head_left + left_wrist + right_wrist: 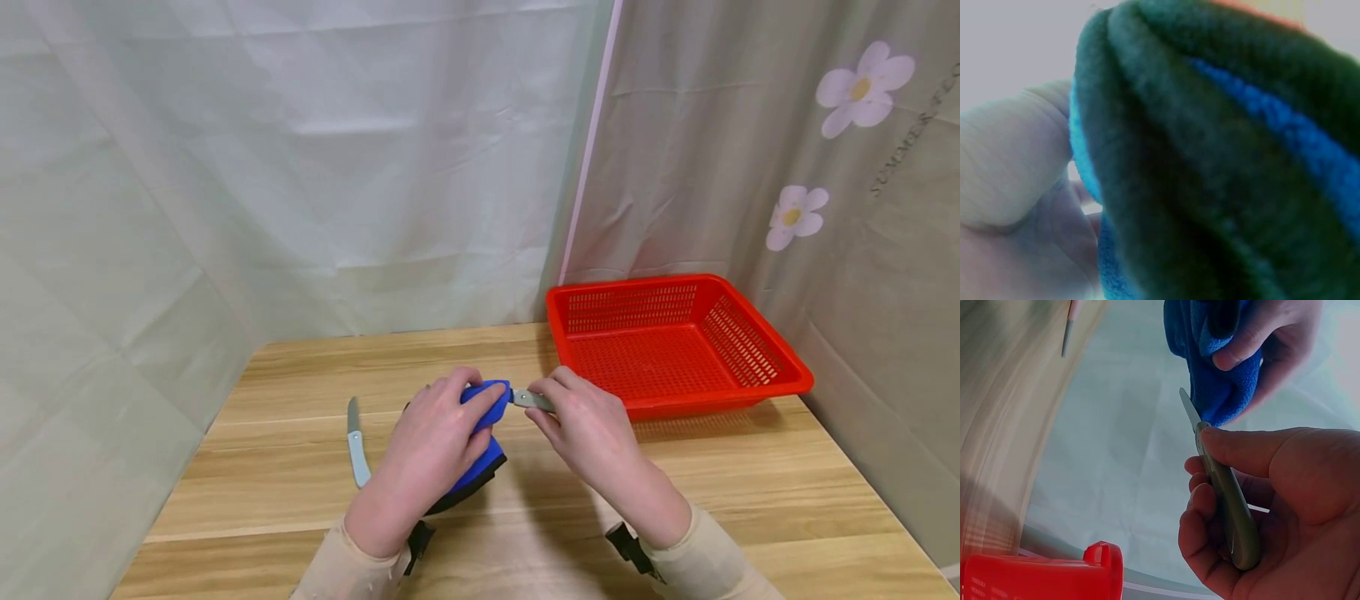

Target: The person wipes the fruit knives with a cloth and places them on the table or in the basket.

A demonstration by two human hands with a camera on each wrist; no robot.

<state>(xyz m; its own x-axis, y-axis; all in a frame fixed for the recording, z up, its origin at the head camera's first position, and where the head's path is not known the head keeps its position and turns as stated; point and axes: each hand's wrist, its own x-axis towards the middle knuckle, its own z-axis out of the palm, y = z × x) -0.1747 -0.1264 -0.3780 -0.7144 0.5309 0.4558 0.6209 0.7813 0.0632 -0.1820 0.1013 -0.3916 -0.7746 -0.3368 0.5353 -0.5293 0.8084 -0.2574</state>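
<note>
My left hand (429, 429) grips a bunched blue cloth (480, 468) with dark edging. Thick dark folds of that cloth (1166, 150) fill most of the left wrist view. In my right hand (588, 421) is a small knife with a grey-green handle (1232, 509), fingers curled round it and thumb near the blade end. The knife's blade (1189, 407) lies against the cloth's edge in the right wrist view; part of it is hidden by the cloth in the head view. Left of my left hand, a second knife with a pale blue handle (357, 454) lies on the table.
A red plastic basket (678, 400) with slotted sides stands at the right rear of the wood-grain table (300, 533). Pale curtains (420, 167) hang behind the table and at both sides.
</note>
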